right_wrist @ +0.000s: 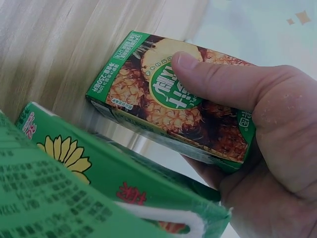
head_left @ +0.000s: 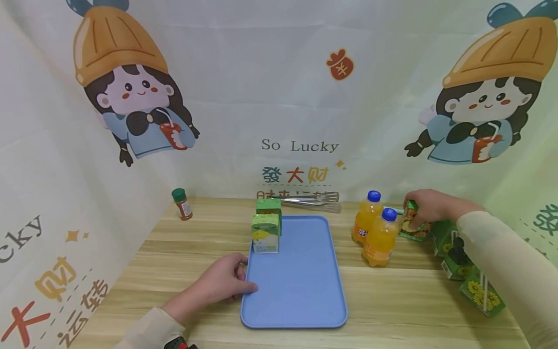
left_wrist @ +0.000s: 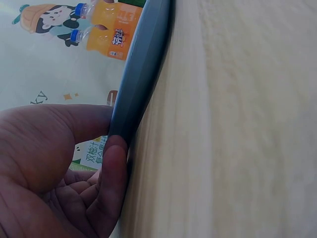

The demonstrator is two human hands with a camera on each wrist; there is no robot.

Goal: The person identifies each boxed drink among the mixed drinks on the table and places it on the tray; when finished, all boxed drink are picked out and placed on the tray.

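Note:
My left hand (head_left: 224, 278) grips the left rim of a blue tray (head_left: 301, 281), thumb on one side and fingers on the other in the left wrist view. A pale juice carton (head_left: 266, 237) with a yellow fruit picture stands at the tray's far left, with a green carton (head_left: 270, 205) behind it. At the far right, my right hand (head_left: 429, 208) holds a pineapple juice carton (right_wrist: 173, 119) between thumb and fingers. In the right wrist view, its neighbour is a green drink carton (right_wrist: 104, 163) with a yellow flower; more such cartons run toward the front.
Two orange soda bottles (head_left: 381, 240) with blue caps stand between the tray and my right hand. Metal tongs (head_left: 305, 198) lie behind the tray. A seasoning shaker (head_left: 182, 206) with a green lid is at the back left. A printed cloth (head_left: 226, 97) hangs behind the wooden table.

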